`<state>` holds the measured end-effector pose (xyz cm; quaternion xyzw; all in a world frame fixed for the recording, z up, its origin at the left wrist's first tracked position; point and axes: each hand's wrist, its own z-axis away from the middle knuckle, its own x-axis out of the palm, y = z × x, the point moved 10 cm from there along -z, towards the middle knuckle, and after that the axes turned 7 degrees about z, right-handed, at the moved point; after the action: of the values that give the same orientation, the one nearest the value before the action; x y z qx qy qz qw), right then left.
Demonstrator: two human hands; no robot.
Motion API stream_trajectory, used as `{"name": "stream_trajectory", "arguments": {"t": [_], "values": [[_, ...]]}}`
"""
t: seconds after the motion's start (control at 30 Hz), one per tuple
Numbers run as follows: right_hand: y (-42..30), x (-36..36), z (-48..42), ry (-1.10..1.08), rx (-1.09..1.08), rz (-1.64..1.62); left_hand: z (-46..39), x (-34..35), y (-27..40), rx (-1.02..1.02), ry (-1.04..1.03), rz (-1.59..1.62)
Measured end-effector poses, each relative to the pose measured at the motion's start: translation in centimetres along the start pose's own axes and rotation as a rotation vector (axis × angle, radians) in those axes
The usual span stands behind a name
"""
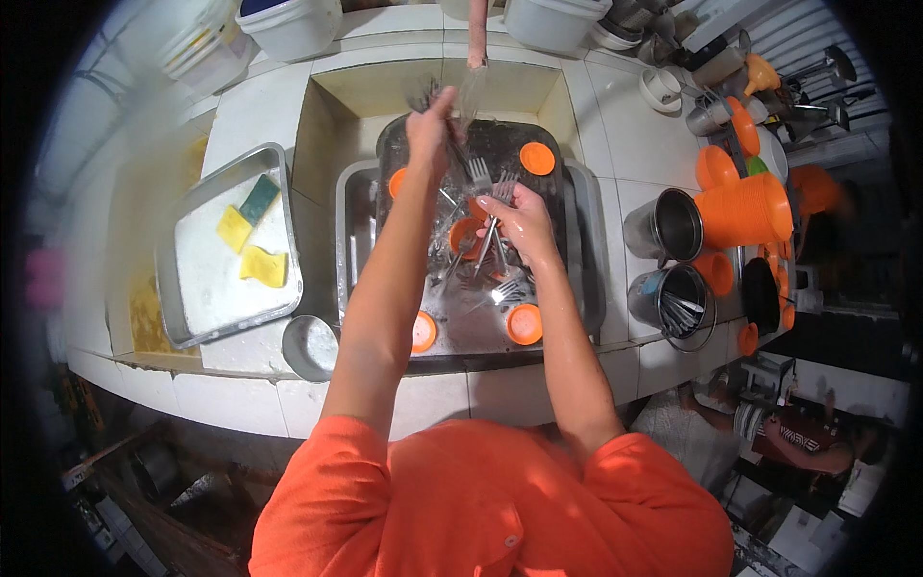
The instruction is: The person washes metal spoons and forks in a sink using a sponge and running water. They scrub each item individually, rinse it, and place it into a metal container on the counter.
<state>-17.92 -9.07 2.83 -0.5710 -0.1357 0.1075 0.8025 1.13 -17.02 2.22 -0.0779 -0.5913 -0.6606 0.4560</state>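
My left hand grips several metal forks, blurred, close beside the stream of water. Lower and to the right, my right hand holds another bunch of forks, tines pointing up and away from me. Both hands are over a dark wet tray resting on a grey basin in the tiled sink. More forks lie loose on the tray below my right hand. An orange cup sits among them, and small round orange dishes stand near the tray's corners.
A pink hose pours from the back. To the left are a metal pan with sponges and a round metal tin. Metal pots, one holding cutlery, and stacked orange cups stand right. Another person is behind at right.
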Motion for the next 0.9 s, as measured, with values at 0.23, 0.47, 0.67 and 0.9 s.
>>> {"name": "stream_trajectory", "arguments": {"t": [0.23, 0.47, 0.67, 0.9], "values": [[-3.1, -2.6, -2.2, 0.101, -0.068, 0.168, 2.2, -0.6, 1.3, -0.148, -0.110, -0.466], [-5.4, 0.7, -6.3, 0.051, -0.088, 0.019, 4.0, 2.2, -0.2, -0.262, -0.208, -0.121], [-6.8, 1.4, -10.7, -0.024, -0.059, 0.043, 1.2, -1.7, 2.7, -0.153, -0.042, -0.015], [-9.8, 5.3, -12.0, -0.129, -0.086, 0.122, 1.2, -3.7, 5.4, -0.088, -0.038, -0.188]]}}
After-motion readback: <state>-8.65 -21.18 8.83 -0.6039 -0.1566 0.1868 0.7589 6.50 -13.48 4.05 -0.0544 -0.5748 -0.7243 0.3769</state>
